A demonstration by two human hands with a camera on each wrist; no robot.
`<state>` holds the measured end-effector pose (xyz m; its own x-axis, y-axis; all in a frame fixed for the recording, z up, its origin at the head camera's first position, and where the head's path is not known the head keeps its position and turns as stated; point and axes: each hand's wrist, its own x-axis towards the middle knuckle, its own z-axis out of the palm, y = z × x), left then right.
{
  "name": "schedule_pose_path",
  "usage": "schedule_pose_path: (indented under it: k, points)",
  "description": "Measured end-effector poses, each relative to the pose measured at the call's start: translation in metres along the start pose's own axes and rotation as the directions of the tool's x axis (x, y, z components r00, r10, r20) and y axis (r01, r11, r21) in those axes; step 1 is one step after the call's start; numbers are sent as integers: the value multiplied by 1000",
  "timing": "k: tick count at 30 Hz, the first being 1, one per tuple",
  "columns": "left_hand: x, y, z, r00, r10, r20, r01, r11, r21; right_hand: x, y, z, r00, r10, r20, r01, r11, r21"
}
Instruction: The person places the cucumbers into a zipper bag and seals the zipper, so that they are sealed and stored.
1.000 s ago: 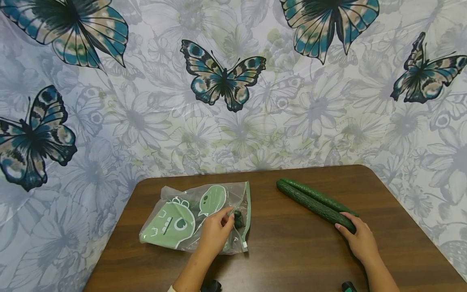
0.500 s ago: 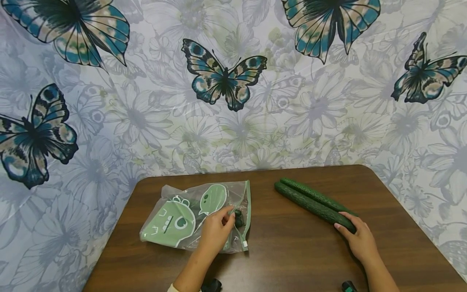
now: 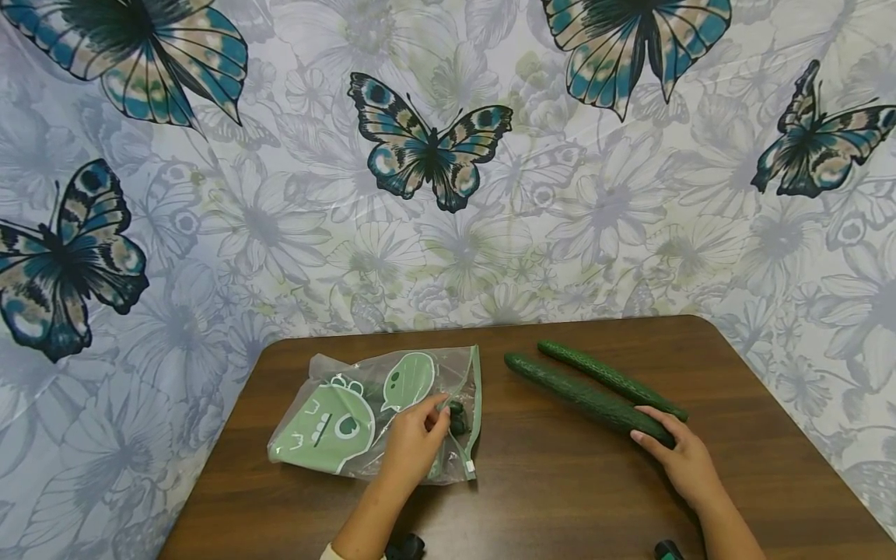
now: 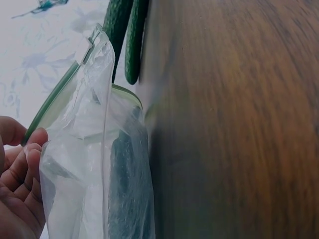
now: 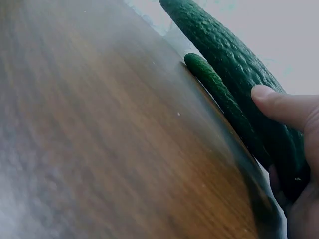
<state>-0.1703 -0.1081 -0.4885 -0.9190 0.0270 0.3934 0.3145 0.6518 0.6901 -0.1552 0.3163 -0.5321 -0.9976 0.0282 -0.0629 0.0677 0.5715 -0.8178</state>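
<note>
Gap now shows between the two cucumbers, which lay side by side, seemingly in contact, half a second ago: the near cucumber [image 3: 581,393], gripped at its lower end by the right hand [image 3: 693,467], has shifted leftward towards the bag, while the far cucumber [image 3: 616,377] stays where it was on the wooden table [image 3: 546,498]. The right hand has moved left with it, thumb on one side and fingers on the other, clamped on the skin; whether the near cucumber is clear of the tabletop I cannot tell. The left hand [image 3: 413,443] has not changed place, its thumb and fingers pinching the green-trimmed edge near the mouth of the clear zip bag [image 3: 325,432]. That bag, printed with green cartoon faces, lies as before at the table's left, dark green contents [image 4: 127,184] visible through the plastic.
</note>
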Motion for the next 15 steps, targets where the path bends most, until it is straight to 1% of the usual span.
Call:
schedule_pose_path:
  k: [4,11,15]
  points:
    - [0,1,-1,1000,-1,-8,1,1000,6,0,-3,2,1000,-12,17,11,1000,2]
    - [0,1,-1,1000,-5,-7,5,1000,8,-3,-7,9,997,-75,25,75,997,2]
    - [0,0,0,1000,-3,-11,3,1000,10,-4,-8,13,996,-87,29,87,996,-11]
